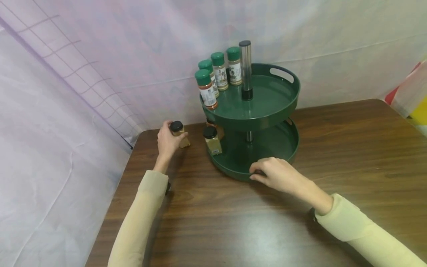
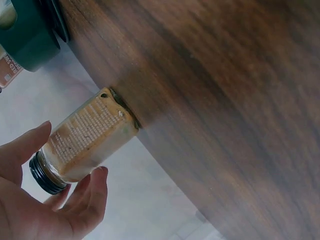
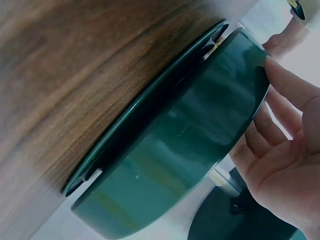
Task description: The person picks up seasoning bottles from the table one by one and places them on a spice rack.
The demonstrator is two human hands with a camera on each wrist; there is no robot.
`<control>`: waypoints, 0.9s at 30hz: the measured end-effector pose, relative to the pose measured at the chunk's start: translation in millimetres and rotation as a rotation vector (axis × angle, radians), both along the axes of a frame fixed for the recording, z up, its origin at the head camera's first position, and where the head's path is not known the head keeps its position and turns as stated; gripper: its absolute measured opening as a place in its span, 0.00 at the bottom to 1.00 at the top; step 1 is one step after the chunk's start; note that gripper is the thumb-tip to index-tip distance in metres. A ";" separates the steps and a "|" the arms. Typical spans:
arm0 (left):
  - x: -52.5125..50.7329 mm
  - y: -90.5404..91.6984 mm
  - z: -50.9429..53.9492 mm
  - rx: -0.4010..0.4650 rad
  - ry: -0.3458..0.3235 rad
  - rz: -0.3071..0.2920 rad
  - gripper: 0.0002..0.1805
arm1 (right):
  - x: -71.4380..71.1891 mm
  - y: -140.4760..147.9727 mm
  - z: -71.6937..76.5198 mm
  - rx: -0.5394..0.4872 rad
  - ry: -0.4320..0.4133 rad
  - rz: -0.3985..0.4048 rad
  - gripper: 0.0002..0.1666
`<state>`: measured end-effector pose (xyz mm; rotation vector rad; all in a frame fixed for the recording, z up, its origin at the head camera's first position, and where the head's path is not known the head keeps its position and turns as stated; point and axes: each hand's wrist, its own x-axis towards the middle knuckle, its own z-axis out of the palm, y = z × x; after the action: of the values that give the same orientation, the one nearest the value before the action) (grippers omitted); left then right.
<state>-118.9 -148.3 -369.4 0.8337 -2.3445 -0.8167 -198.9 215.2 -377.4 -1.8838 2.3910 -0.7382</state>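
At the table's back left, my left hand (image 1: 170,139) holds a square spice jar (image 1: 184,140) with a black lid. The left wrist view shows thumb and fingers on either side of the jar (image 2: 90,137) near its lid, its base at the tabletop. My right hand (image 1: 280,176) grips the front rim of the lower tray (image 1: 233,173) of a green two-tier turntable rack. In the right wrist view the thumb lies on the tray's outer wall (image 3: 185,135), fingers inside. Another black-lidded jar (image 1: 213,144) stands at the lower tray's left side, partly covering a further jar behind it.
Several green-capped spice bottles (image 1: 220,76) stand along the left of the upper tray (image 1: 267,98). A metal post (image 1: 246,68) rises through the rack's middle. White cloth (image 1: 160,48) hangs behind the wooden table (image 1: 350,155), with a wire grid (image 1: 83,70) at left.
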 end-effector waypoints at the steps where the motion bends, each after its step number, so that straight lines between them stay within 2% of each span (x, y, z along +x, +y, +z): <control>1: 0.1 -0.3 0.1 0.003 -0.001 0.002 0.37 | 0.1 -0.1 -0.3 -0.002 0.002 0.001 0.04; 12: 0.9 -0.7 0.8 -0.010 0.008 0.051 0.34 | 0.2 0.0 -1.4 -0.013 0.009 0.001 0.04; 22: 14.1 1.7 -0.2 -0.056 0.083 0.071 0.33 | 0.8 -0.9 -1.5 -0.007 -0.009 0.004 0.04; 27: 19.6 5.4 5.5 -0.089 0.099 0.072 0.34 | 0.6 -1.2 -2.1 -0.010 0.002 0.000 0.03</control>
<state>-99.3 -142.9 -363.9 0.8171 -2.2334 -0.7024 -198.3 214.0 -379.5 -1.8899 2.3930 -0.7499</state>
